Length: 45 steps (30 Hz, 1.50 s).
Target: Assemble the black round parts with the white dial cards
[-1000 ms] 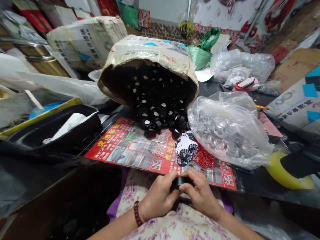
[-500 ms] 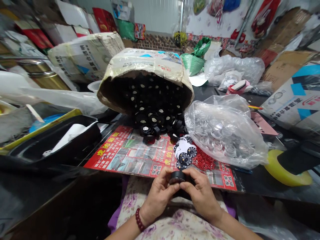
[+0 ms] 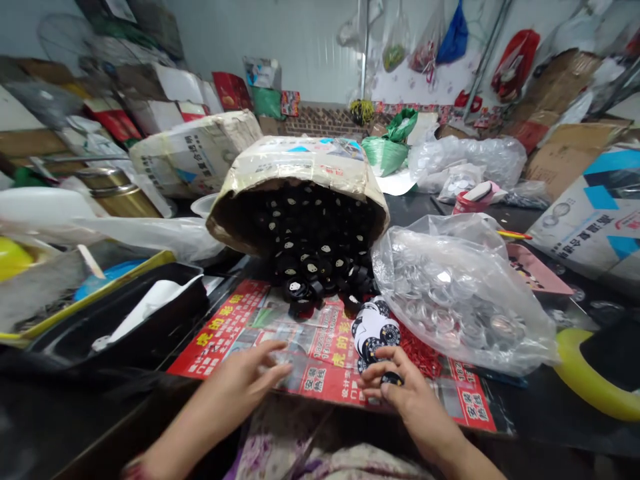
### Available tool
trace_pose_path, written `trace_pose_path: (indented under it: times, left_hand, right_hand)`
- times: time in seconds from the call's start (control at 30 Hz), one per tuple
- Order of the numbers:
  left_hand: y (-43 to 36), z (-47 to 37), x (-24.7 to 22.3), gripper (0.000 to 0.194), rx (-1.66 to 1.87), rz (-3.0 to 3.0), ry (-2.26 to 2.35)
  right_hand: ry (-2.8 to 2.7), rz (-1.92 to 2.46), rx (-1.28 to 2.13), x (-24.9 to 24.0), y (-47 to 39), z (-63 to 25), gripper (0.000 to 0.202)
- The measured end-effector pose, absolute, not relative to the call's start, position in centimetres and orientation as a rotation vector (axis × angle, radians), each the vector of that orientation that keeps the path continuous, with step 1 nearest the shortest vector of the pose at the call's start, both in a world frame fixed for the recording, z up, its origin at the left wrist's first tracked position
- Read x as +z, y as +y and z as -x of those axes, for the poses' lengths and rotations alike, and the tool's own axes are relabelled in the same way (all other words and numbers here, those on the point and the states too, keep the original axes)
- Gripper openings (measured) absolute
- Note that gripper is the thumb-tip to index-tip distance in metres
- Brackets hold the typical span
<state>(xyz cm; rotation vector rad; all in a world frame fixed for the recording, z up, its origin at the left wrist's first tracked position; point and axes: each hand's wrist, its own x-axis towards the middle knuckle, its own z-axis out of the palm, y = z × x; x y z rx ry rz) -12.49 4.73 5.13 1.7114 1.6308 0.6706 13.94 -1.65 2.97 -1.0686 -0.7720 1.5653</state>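
Observation:
My left hand (image 3: 250,373) hovers over the left front of the red printed sheet (image 3: 235,320), fingers apart and holding nothing. Between the thumb and fingers of my right hand (image 3: 407,393) is a small round black piece (image 3: 392,379), beside the pile of printed round discs (image 3: 373,333). Small red pieces (image 3: 420,350) lie right of the discs, partly under a clear bag of transparent rings (image 3: 460,293). Behind the sheet, a carton (image 3: 300,157) lies on its side, and many black round parts (image 3: 315,260) spill from its mouth onto the sheet.
At the left are a black tray (image 3: 165,313) with a white scoop (image 3: 150,300) and a gold flask (image 3: 113,193). A yellow tape roll (image 3: 575,373) sits at the right edge, near a pink box (image 3: 540,267). Another carton (image 3: 595,207) stands behind it.
My hands have come apart from the black round part they held together. The left moved left and opened; the right now holds a small round piece by the discs. The view has tilted up.

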Motion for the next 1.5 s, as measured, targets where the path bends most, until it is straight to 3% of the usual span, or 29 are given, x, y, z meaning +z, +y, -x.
trace_pose_path:
  times: [0.13, 0.3, 0.53, 0.83, 1.0, 1.27, 1.4, 1.5]
  left_hand:
    - [9.8, 4.4, 5.1, 0.039, 0.809, -1.511, 1.465]
    - [13.7, -1.0, 3.1, 0.04, 0.784, -1.288, 1.425]
    - [11.1, 3.2, 2.4, 0.027, 0.883, -1.103, 1.328]
    - [3.2, 3.5, 2.3, 0.035, 0.739, -1.023, 1.08]
    - [2.2, 1.8, 2.0, 0.044, 0.715, -1.004, 0.945]
    - [2.0, 2.3, 1.5, 0.037, 0.758, -0.93, 0.897]
    - [2.0, 2.4, 1.4, 0.037, 0.724, -0.907, 0.882]
    - [1.9, 2.4, 1.2, 0.037, 0.68, -0.959, 0.872]
  right_hand:
    - [-0.704, 1.039, 1.685, 2.6, -1.3, -12.3, 0.047]
    - [-0.625, 1.064, 1.69, 2.0, -1.4, -12.9, 0.04]
    - [-0.461, 0.911, 1.736, 3.4, -1.2, -13.8, 0.028]
    - [-0.652, 1.192, 1.657, 2.3, -0.6, -12.6, 0.031]
    - [-0.936, 1.387, 1.501, 2.6, -1.0, -13.1, 0.022]
    - [-0.937, 1.408, 1.379, 2.0, -1.1, -13.4, 0.023]
    - [-1.22, 1.439, 1.239, 3.2, -1.1, -13.9, 0.025]
    - [-1.427, 1.536, 1.046, 4.2, -1.3, -13.8, 0.015]
